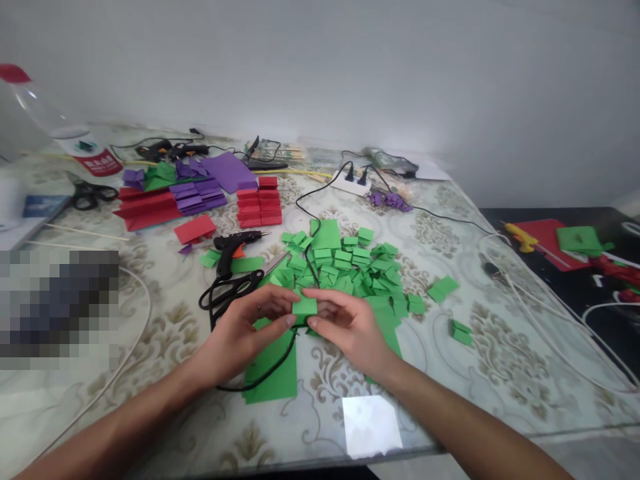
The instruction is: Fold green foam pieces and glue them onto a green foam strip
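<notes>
Between the fingertips of both hands is a small folded piece of green paper (305, 307). My left hand (245, 327) pinches its left side, and my right hand (349, 325) pinches the right side. Just beyond lies a heap of folded green paper pieces (367, 267). Left of the heap are a black glue gun (233, 252) with an orange trigger and a pair of black-handled scissors (240, 285). A green paper sheet (273, 373) lies under the hands, with a black cable running over it.
Red folded strips (259, 207) and purple paper (227, 172) lie farther back. A white power strip (351, 182) holds two plugs. At far left stands a bottle (85, 143) near more scissors (90, 193). A yellow glue gun (521, 237) rests on the dark surface at right.
</notes>
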